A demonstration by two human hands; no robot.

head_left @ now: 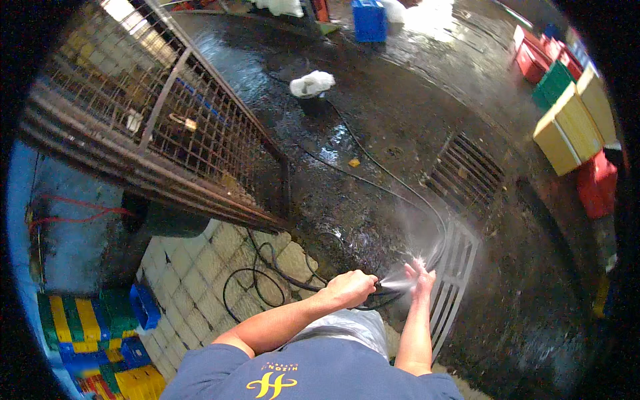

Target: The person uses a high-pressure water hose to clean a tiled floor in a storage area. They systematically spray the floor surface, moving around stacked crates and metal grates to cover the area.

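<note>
blue crate (369, 21) | rusty mesh frame (160, 101) | yellow box (567, 130) | green bin (553, 85)

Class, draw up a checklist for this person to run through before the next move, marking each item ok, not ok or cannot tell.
1. Left hand closed around the small dark nozzle: ok.
2. White water spray reaching the bare right hand: ok.
3. Thin black hose free of loops: not ok, it curls over the pale square floor tiles.
4. Dark floor dry for footing: not ok, wet and shiny.
5. Feet clear of the hose: cannot tell, feet out of sight.
</note>
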